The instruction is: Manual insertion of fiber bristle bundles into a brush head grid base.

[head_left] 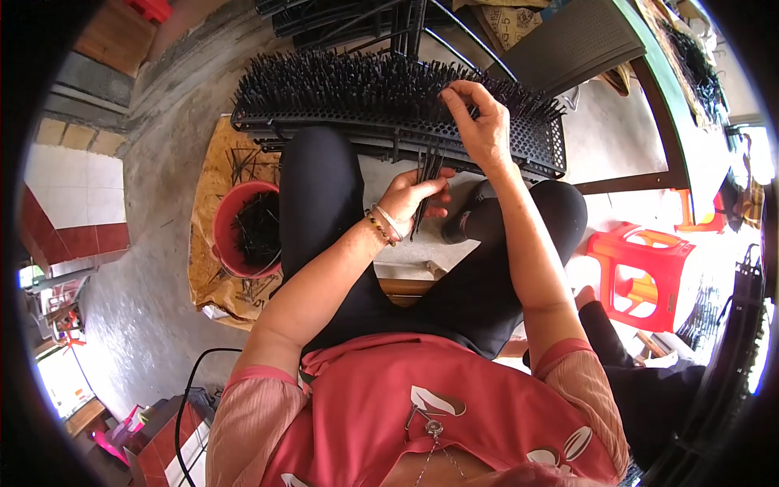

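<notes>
A bundle of thin black rods [428, 166] is gripped in my left hand [412, 197], above the gap between my knees. My right hand [484, 126] reaches over the near side of a black perforated rack [341, 127], its thumb and forefinger pinched together. Whatever is between those fingertips blends into the dark rods behind. Many similar black rods [333, 81] stand upright, densely packed, in the rack's holes. More loose rods [261, 235] lie in a red bucket [221, 231] to the left of my knee.
Brown paper or cardboard [203, 276] lies under the bucket, with stray rods on it. A red plastic stool [641, 276] stands at right. Beyond the rack are black metal frames [406, 24] and a grey perforated panel [568, 49]. Someone's dark-clothed leg [604, 333] shows at right.
</notes>
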Tool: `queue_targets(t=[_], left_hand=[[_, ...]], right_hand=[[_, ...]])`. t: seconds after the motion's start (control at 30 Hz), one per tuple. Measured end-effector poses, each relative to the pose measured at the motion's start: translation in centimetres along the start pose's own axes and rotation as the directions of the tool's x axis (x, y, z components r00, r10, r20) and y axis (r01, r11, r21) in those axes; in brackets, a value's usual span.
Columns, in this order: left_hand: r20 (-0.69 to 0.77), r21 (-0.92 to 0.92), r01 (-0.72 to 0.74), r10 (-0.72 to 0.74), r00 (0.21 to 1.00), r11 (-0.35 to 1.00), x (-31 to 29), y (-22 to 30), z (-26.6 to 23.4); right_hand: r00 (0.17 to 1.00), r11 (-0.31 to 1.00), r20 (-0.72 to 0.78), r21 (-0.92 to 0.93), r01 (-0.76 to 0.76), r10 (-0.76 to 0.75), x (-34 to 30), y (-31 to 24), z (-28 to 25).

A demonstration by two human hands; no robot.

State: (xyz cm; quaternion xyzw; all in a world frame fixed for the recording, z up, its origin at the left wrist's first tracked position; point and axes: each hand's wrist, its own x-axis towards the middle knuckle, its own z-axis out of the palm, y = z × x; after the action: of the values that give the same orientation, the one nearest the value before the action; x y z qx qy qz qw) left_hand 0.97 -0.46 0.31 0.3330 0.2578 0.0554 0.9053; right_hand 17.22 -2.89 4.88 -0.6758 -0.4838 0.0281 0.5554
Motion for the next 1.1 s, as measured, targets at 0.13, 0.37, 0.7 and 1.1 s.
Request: queue_targets(t=[0.13,0.37,0.7,1.1], left_hand=[[0.011,-0.007,-0.01,0.01,1.0,1.0,0.04,-0.1,-0.16],[0.009,0.001,-0.012,0.012,1.0,1.0,-0.13,0.06,-0.11],[0.005,0.016,-0.009,0.009,1.0,1.0,-0.2,0.12,0.06],[-0.001,0.028,0.003,-0.003,1.0,1.0,-0.25,0.25,0.24]], right_hand=[[0.998,0.992,-0.014,-0.113,0.058,-0.06,-0.15,0.2,-0.01],[0.999,0.993,-0.017,-0.112,0.03,-0.032,-0.56,0.45,-0.08],[0.988,0.973,-0.007,-0.172,0.151,-0.154,-0.6,0.12,0.06],[0.998,0.988,-0.032,-0.142,0.053,-0.059,-0.72,0.07,0.21]])
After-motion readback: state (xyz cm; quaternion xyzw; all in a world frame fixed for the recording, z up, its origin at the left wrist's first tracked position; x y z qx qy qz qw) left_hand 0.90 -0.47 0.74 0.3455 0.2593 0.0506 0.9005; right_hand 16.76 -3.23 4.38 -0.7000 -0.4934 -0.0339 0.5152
